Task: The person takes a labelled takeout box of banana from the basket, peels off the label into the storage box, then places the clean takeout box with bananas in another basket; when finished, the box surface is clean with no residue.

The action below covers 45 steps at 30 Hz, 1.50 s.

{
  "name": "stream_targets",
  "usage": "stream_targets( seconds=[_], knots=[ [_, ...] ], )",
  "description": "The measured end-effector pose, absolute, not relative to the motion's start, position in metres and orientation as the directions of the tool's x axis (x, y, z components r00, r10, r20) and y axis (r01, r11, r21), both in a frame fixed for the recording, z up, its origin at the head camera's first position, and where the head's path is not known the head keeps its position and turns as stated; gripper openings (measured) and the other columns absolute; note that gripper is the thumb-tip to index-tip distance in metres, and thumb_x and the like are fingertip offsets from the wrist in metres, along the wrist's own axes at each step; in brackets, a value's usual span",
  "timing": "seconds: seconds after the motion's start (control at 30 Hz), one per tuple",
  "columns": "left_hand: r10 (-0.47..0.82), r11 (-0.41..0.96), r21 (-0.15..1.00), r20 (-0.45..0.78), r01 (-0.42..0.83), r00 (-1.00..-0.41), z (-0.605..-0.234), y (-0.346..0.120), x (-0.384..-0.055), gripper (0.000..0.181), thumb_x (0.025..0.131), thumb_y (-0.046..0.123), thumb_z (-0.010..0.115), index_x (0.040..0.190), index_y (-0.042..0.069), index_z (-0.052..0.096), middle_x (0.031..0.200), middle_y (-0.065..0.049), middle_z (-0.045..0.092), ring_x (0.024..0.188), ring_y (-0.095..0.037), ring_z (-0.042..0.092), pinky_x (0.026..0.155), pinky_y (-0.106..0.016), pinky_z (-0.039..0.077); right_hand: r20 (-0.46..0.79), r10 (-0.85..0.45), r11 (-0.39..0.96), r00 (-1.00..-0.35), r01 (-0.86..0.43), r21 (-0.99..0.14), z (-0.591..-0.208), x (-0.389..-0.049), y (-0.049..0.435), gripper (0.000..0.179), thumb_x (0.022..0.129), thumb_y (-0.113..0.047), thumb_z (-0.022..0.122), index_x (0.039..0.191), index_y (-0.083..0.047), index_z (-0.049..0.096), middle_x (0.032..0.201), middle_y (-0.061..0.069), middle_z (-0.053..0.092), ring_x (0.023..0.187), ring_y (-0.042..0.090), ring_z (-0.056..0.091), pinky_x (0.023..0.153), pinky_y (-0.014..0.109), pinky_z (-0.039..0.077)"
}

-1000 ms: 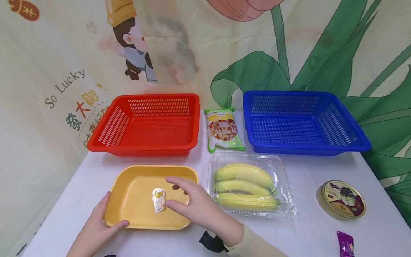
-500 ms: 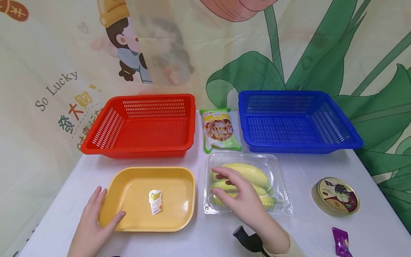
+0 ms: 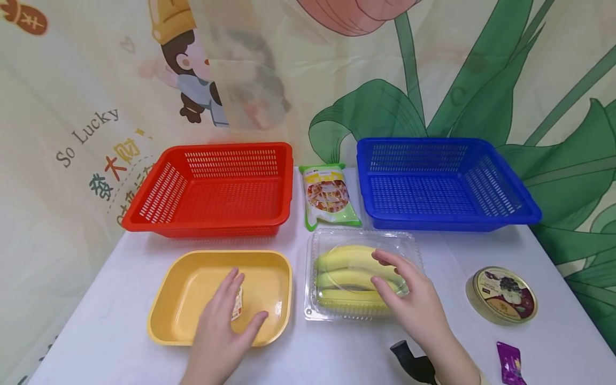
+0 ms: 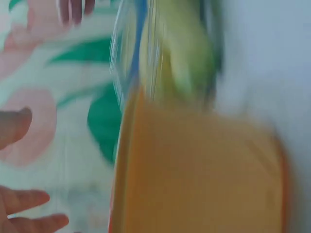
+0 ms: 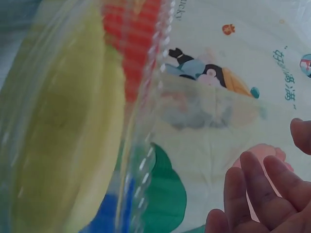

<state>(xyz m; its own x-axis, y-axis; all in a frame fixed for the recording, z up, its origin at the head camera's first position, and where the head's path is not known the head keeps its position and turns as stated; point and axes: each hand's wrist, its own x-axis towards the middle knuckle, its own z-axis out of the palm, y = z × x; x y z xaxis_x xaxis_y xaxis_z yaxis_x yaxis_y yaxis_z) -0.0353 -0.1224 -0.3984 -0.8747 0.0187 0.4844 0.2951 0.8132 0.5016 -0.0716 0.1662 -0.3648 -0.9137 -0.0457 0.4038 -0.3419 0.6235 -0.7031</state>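
In the head view my left hand (image 3: pixel 222 323) hovers over the front of a yellow tray (image 3: pixel 168 299), fingers spread and holding nothing. It partly covers a small banana sticker (image 3: pixel 237 306) lying in the tray. My right hand (image 3: pixel 415 297) is over the right side of a clear plastic box (image 3: pixel 317 235), fingers apart, with nothing gripped. Yellow bananas (image 3: pixel 346 278) lie inside the box. The left wrist view, blurred, has the tray (image 4: pixel 204 170) close by. Bananas (image 5: pixel 73 126) behind clear plastic fill the left of the right wrist view, apart from my fingers (image 5: pixel 260 182).
A red basket (image 3: pixel 226 227) and a blue basket (image 3: pixel 452 220) stand at the back, with a green-edged food packet (image 3: pixel 329 195) between them. To the right are a round tin (image 3: pixel 502 294) and a purple wrapped packet (image 3: pixel 511 363).
My right hand has moved right, from over the tray to the box's right side. The left hand has left the tray's left edge and shifted right over it.
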Motion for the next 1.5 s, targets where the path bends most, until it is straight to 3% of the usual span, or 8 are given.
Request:
stream_targets(
  seconds=[0.23,0.43,0.57,0.67,0.83,1.1,1.3,1.5],
  knots=[
    [0.117,0.769,0.552,0.375,0.323,-0.92,-0.402,-0.069,-0.042,0.073,0.07,0.031,0.076,0.131,0.004,0.045,0.139,-0.009,0.043,0.12,-0.028,0.048,0.092,-0.047,0.045,0.414,-0.001,0.654,-0.91,-0.314,-0.689,-0.371,-0.067,0.188,0.04,0.076,-0.002,0.069,0.115,-0.009,0.06,0.112,0.005,0.063,0.101,-0.01,0.044,0.087,0.005,0.032],
    [0.158,0.749,0.556,0.379,0.361,-0.912,-0.402,-0.043,-0.049,0.076,0.072,0.033,0.074,0.132,-0.001,0.042,0.139,-0.011,0.042,0.126,-0.03,0.042,0.095,-0.047,0.043,0.382,0.041,0.693,-0.923,-0.249,-0.677,-0.378,-0.066,0.199,0.041,0.079,-0.007,0.068,0.119,-0.009,0.058,0.118,0.008,0.06,0.104,0.001,0.046,0.088,0.007,0.031],
    [0.156,0.742,0.565,0.379,0.361,-0.912,-0.404,-0.031,-0.052,0.082,0.071,0.034,0.074,0.133,-0.006,0.038,0.14,-0.018,0.04,0.129,-0.035,0.037,0.098,-0.05,0.04,0.353,0.059,0.704,-0.934,-0.212,-0.678,-0.381,-0.065,0.203,0.043,0.08,-0.012,0.068,0.121,-0.01,0.056,0.123,0.01,0.057,0.111,0.016,0.046,0.094,0.031,0.038],
    [0.143,0.73,0.58,0.387,0.361,-0.911,-0.407,-0.026,-0.054,0.087,0.07,0.035,0.075,0.134,-0.008,0.035,0.142,-0.02,0.036,0.131,-0.036,0.033,0.101,-0.05,0.036,0.346,0.062,0.7,-0.936,-0.206,-0.684,-0.384,-0.065,0.207,0.045,0.079,-0.012,0.069,0.122,-0.009,0.056,0.126,0.012,0.055,0.115,0.016,0.044,0.091,0.051,0.038],
    [0.135,0.719,0.594,0.389,0.36,-0.911,-0.413,-0.021,-0.057,0.096,0.069,0.039,0.075,0.138,-0.008,0.027,0.146,-0.02,0.027,0.135,-0.035,0.025,0.105,-0.05,0.03,0.343,0.06,0.707,-0.937,-0.203,-0.677,-0.39,-0.065,0.214,0.046,0.078,-0.012,0.07,0.122,-0.008,0.055,0.127,0.012,0.053,0.117,0.007,0.041,0.092,0.054,0.036],
    [0.131,0.708,0.641,0.291,0.295,-0.948,-0.417,-0.016,-0.059,0.099,0.072,0.041,0.073,0.141,-0.007,0.02,0.151,-0.018,0.016,0.138,-0.034,0.019,0.107,-0.05,0.026,0.257,0.004,0.713,-0.966,-0.178,-0.679,-0.399,-0.064,0.225,0.059,0.075,-0.015,0.072,0.127,0.0,0.048,0.139,0.022,0.037,0.122,0.046,0.035,0.086,0.066,0.033],
    [0.135,0.702,0.672,0.198,0.235,-0.971,-0.419,-0.014,-0.061,0.101,0.072,0.044,0.071,0.141,-0.007,0.018,0.151,-0.019,0.012,0.138,-0.033,0.018,0.107,-0.049,0.026,0.081,0.009,0.69,-0.997,-0.053,-0.722,-0.408,-0.06,0.231,0.075,0.077,-0.023,0.071,0.138,-0.004,0.033,0.148,0.024,0.016,0.128,0.052,0.021,0.088,0.073,0.024],
    [0.107,0.687,0.702,0.159,0.189,-0.981,-0.422,-0.013,-0.062,0.104,0.07,0.045,0.073,0.141,-0.007,0.019,0.15,-0.021,0.016,0.134,-0.037,0.027,0.105,-0.049,0.03,0.054,-0.02,0.671,-0.998,-0.053,-0.74,-0.419,-0.059,0.232,0.08,0.076,-0.021,0.072,0.14,-0.003,0.029,0.147,0.027,0.015,0.127,0.054,0.021,0.09,0.072,0.023]
  ],
)
